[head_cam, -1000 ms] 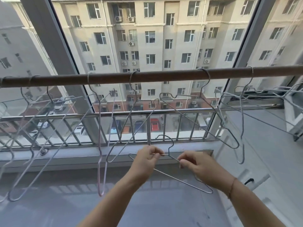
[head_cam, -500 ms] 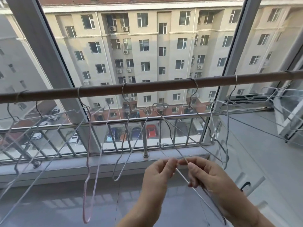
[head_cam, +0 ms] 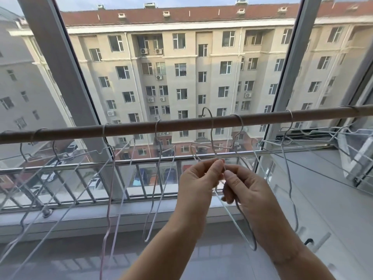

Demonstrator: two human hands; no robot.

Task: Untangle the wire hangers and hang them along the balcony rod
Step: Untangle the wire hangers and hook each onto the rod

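Note:
A brown balcony rod point(head_cam: 181, 124) runs across the view at mid height. Several thin wire hangers hang along it by their hooks, for instance a hanger left of centre point(head_cam: 110, 178), one near the middle point(head_cam: 156, 178) and one at the right point(head_cam: 290, 178). My left hand point(head_cam: 198, 176) and my right hand point(head_cam: 245, 186) pinch one wire hanger point(head_cam: 232, 217) near its neck, fingertips almost touching. Its hook point(head_cam: 209, 116) rises just above the rod, between two hung hooks. Its body slopes down past my right wrist.
A metal railing point(head_cam: 84, 174) and a grey sill point(head_cam: 80, 215) stand below the rod, with window frames point(head_cam: 66, 63) behind. A tangle of hangers point(head_cam: 314, 134) rests near the rod's right end. An open window sash point(head_cam: 359, 158) juts in at far right.
Both hands have lifted the held hanger from sill height up toward the rod and drawn closer together. Its hook now stands above the rod. The view has tilted upward.

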